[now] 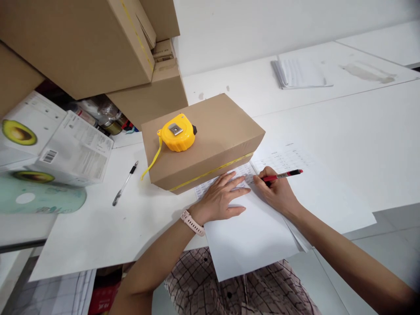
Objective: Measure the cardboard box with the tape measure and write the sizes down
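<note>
My right hand [274, 190] is closed around a red pen [278, 176], its tip down at the handwritten rows near the top of a white sheet of paper [249, 236]. Flat on the same sheet lies my left hand [225, 197], fingers spread, with a pink band on the wrist. Just beyond the hands is a closed brown cardboard box [210, 131] with yellow tape along its edge, overlapping the top of the paper. A yellow tape measure [179, 133] with a wrist strap rests on that box. Another written sheet [315, 188] extends to the right, partly under my right arm.
A black-capped clear pen [125, 183] lies left of the box. White boxes with avocado pictures [75, 144] and large cardboard boxes [82, 39] are stacked at left. A pile of papers [300, 74] sits at the back right. The table's front edge runs near my body.
</note>
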`<state>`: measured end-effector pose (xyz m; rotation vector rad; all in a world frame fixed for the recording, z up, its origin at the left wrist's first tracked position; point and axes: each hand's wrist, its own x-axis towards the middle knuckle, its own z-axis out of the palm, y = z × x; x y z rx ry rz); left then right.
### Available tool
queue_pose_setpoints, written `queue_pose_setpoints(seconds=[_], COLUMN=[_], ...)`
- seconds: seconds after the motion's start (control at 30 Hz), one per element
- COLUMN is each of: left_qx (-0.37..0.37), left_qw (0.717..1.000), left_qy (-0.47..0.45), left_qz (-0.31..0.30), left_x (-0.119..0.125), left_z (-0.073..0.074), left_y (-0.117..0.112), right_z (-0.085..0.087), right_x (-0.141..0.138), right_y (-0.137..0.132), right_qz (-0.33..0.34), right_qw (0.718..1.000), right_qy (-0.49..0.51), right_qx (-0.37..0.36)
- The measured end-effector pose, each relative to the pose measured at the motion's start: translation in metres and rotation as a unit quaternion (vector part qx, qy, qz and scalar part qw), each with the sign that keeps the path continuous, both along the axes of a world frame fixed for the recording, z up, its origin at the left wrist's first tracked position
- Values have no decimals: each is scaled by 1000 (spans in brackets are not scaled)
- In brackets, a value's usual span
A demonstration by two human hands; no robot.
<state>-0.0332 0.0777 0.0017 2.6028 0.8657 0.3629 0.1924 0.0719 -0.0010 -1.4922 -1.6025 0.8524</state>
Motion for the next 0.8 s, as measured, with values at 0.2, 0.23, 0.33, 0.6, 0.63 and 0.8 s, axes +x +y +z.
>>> queue_pose_setpoints(seconds=[0.2,0.23,0.33,0.6,0.63,0.8], left_qx=[7,7,5,-2,-3,3], left_qw=[1000,1000,1000,1000,1000,1000], left_qy=[-3,-4,1,0,-1,-2], left_qz=[-2,-2,-1,0,-1,0], left_x=[0,0,0,0,0,0], left_z=[0,0,0,-1,-1,-1], left_y=[0,0,0,0,0,0], right_z=[1,1,1,0,0,0], right_x=[0,0,0,0,0,1], right_y=[0,0,-1,-1,-1,-1], right_qz=[5,3,-7,-12,-11,-9], right_qw=[1000,1000,1000,1000,1000,1000], right_qy=[2,0,-9,-18,-18,-8], right_qx=[-6,-6,-5,3,1,-6])
